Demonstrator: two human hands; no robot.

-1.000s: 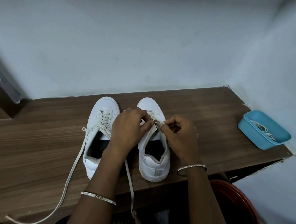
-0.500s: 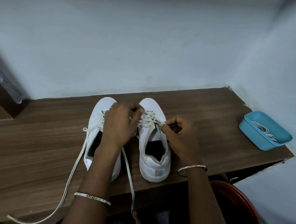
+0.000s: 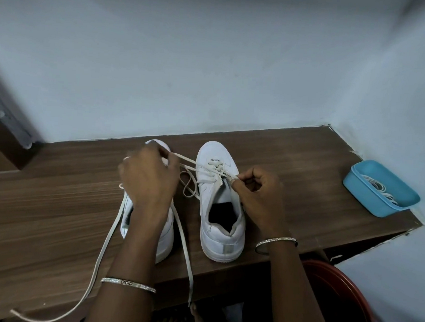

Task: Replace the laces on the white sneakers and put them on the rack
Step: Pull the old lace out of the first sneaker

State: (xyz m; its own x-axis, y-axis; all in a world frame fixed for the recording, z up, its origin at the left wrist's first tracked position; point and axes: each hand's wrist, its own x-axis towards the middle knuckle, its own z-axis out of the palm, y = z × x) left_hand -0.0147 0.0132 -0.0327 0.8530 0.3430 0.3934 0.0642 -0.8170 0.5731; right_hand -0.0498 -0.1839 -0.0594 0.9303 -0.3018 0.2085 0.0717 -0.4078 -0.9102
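The lace [image 3: 185, 158] is a flat, off-white cord, soft and limp. It is probably light and apt to snag in an eyelet, so it is best pinched near its tip or close to the eyelet. It runs slack from the upper eyelets of the right sneaker [image 3: 222, 211], which is white and firm-walled and stands toe-away on the table [image 3: 54, 213]. The left hand [image 3: 148, 179] has its grip closed on the lace and holds it out leftward. The right hand [image 3: 256, 196] pinches the sneaker's eyelet edge. The left sneaker [image 3: 164, 240] stands just beside, and its second lace [image 3: 102, 253] trails off the table's front. A blue tub [image 3: 378, 193] of laces sits well apart, to the right.
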